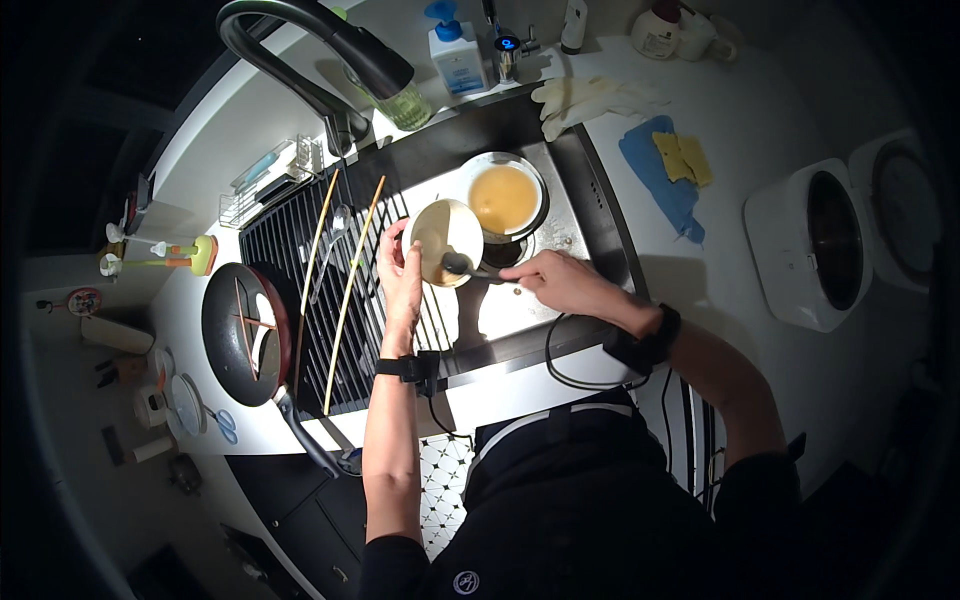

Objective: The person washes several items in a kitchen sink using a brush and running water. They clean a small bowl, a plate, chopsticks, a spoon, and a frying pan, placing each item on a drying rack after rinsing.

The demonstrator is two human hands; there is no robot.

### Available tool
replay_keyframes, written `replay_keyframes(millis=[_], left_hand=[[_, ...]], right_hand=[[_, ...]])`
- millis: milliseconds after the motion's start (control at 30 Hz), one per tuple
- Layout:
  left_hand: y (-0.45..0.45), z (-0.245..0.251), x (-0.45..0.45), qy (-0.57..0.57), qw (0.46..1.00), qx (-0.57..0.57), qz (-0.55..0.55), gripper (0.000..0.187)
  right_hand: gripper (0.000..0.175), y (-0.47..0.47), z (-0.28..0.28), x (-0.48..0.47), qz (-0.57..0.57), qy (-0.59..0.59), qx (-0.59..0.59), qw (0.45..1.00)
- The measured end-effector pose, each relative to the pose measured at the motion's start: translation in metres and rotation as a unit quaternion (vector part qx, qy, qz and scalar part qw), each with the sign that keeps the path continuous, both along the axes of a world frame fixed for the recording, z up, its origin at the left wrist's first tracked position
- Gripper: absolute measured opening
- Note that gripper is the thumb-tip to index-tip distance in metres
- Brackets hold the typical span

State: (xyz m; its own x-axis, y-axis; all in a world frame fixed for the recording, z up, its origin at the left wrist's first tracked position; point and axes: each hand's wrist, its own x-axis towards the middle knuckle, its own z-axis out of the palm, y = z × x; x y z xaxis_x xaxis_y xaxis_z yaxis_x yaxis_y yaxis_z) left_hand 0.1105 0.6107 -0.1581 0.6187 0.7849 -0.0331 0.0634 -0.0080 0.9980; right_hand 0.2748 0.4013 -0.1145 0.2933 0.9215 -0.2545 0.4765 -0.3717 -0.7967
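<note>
Over the sink [600, 195], my left hand [401, 274] holds a cream-coloured bowl [459, 225] by its side, tilted so its inside shows. My right hand [551, 281] grips the dark handle of a utensil with a rounded black head [455, 262], which is inside the bowl. What the bowl holds is hard to tell. Just beyond it, a white-rimmed bowl of cloudy orange-brown liquid [504, 199] stands in the sink. A black roll-up rack [352, 315] covers the left part, with two long wooden chopsticks [352, 285] and a clear spoon [341, 219] lying on it.
A frying pan [221, 337] with brown sticks in it stands left of the rack. The black faucet [375, 64] arches at the back, near a pump bottle [457, 64]. Pale rubber gloves [577, 97], blue and yellow cloths [660, 176] and an open rice cooker [776, 240] are on the right.
</note>
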Motion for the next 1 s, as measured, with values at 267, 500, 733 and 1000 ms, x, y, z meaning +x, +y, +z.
replay_keyframes(millis=[267, 500, 733, 1000], left_hand=[[0.001, 0.009, 0.006, 0.044, 0.997, 0.063, -0.029, 0.044], [-0.005, 0.003, 0.003, 0.067, 0.997, 0.044, -0.012, 0.044], [-0.006, 0.005, 0.004, 0.049, 0.998, 0.038, 0.000, 0.042], [-0.009, 0.002, 0.001, 0.068, 0.996, 0.054, -0.017, 0.041]], right_hand=[[0.044, -0.008, 0.006, -0.002, 0.064, -0.342, 0.018, 0.937], [0.035, -0.020, -0.010, -0.001, -0.014, 0.112, 0.007, 0.994], [0.042, -0.026, -0.001, 0.004, 0.035, -0.337, 0.059, 0.939], [0.042, -0.023, 0.002, 0.003, 0.023, -0.212, 0.029, 0.977]])
